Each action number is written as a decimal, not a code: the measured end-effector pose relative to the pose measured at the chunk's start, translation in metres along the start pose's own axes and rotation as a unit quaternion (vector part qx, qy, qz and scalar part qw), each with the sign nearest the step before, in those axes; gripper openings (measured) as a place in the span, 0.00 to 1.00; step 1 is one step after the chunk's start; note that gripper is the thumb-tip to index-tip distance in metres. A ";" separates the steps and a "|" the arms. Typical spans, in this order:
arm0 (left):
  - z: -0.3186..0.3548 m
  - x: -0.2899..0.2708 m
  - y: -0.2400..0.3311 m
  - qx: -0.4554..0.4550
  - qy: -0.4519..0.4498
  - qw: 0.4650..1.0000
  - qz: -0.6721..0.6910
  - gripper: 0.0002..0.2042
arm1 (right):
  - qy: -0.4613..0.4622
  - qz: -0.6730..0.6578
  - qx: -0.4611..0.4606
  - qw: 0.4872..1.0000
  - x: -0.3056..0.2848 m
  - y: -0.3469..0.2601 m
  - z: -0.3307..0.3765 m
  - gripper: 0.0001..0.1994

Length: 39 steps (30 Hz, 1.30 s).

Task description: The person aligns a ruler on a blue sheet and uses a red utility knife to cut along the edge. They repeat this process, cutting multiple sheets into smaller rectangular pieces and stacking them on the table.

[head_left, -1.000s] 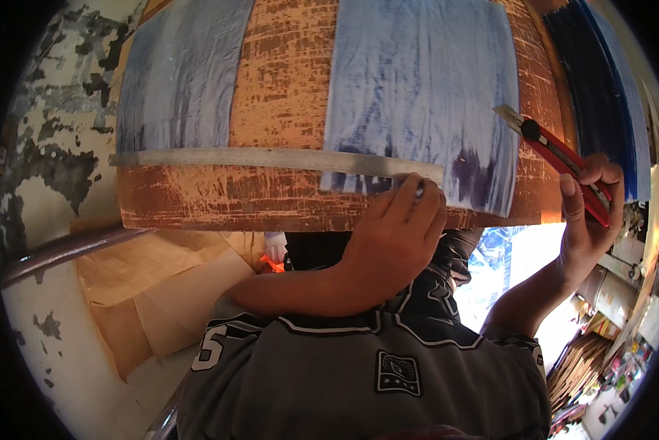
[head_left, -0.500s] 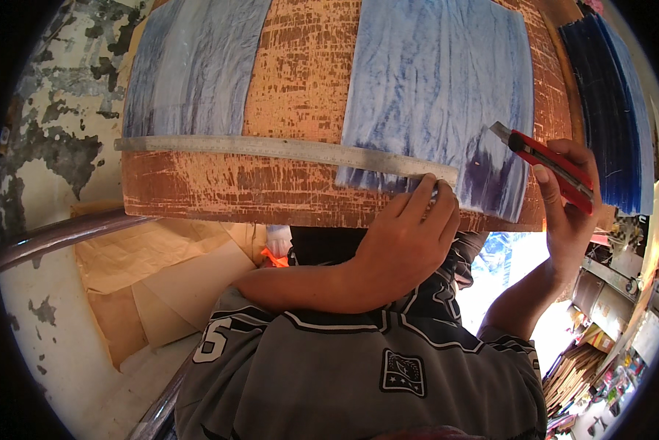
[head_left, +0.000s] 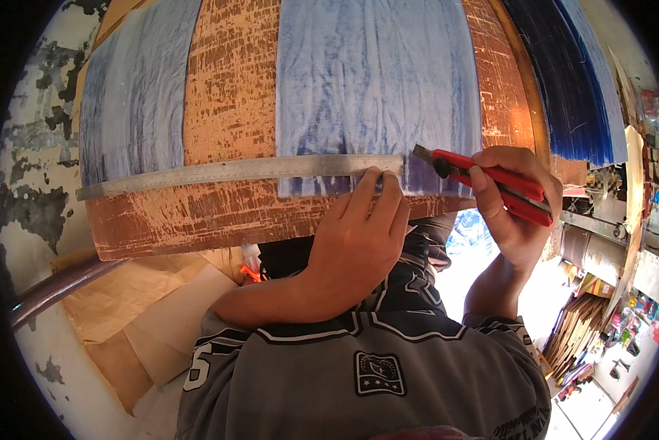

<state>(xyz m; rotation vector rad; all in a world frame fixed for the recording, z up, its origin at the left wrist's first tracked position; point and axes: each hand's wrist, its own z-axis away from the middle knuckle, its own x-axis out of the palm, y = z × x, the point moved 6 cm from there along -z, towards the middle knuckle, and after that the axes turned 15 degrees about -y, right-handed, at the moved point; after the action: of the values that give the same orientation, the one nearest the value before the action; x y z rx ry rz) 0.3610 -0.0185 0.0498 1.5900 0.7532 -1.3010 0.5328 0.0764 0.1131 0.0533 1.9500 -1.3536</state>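
Note:
A long metal ruler [head_left: 234, 170] lies across two streaky blue sheets, the left one [head_left: 135, 95] and the wider right one [head_left: 377, 81], near their lower ends. My left hand [head_left: 362, 238] holds the ruler down near its right end, fingertips on its lower edge; the thumb is hidden. In my right hand [head_left: 516, 198] is a red utility knife [head_left: 494, 180] with its blade out. The blade tip points left, just past the ruler's right end, above the right sheet. Whether it touches the sheet I cannot tell.
The sheets rest on a worn, scratched brown board [head_left: 230, 81]. A stack of dark blue sheets [head_left: 564, 81] is at the far right. Brown paper [head_left: 135, 293] lies below left, beside a metal tube [head_left: 69, 290]. Flat cardboard pieces [head_left: 579, 334] stand at lower right.
The view has shifted, so the board and sheets appear further left. My right hand has brought the knife leftward, closer to the ruler's right end. My left hand stays on the ruler.

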 end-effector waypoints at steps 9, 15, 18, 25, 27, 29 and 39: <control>0.000 -0.003 0.000 -0.008 0.002 1.000 0.020 0.26 | 0.003 -0.037 0.021 0.999 0.012 0.002 0.003 0.07; -0.001 -0.004 -0.001 -0.003 0.006 1.000 0.021 0.26 | 0.025 -0.072 0.056 0.995 0.015 0.008 0.008 0.07; -0.001 -0.003 -0.001 -0.004 0.008 1.000 0.020 0.26 | 0.033 -0.072 0.066 0.995 0.015 0.009 0.008 0.07; -0.003 -0.005 -0.002 -0.005 0.005 0.999 0.037 0.25 | 0.013 -0.006 0.021 1.000 0.022 0.001 0.010 0.09; -0.003 -0.006 -0.003 -0.007 0.009 0.999 0.043 0.25 | -0.001 0.035 0.003 0.999 0.028 -0.003 0.011 0.10; -0.003 -0.005 -0.005 -0.008 0.011 0.999 0.050 0.24 | -0.018 0.059 0.013 0.998 0.035 -0.009 0.016 0.12; -0.004 -0.012 -0.013 0.001 -0.016 0.998 0.057 0.21 | 0.001 0.165 -0.093 0.982 0.072 -0.021 0.046 0.13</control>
<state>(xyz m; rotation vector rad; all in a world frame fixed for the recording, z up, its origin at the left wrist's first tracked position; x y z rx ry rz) 0.3482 -0.0082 0.0580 1.5876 0.6319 -1.2422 0.4973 0.0027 0.0801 0.2744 1.9575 -0.9538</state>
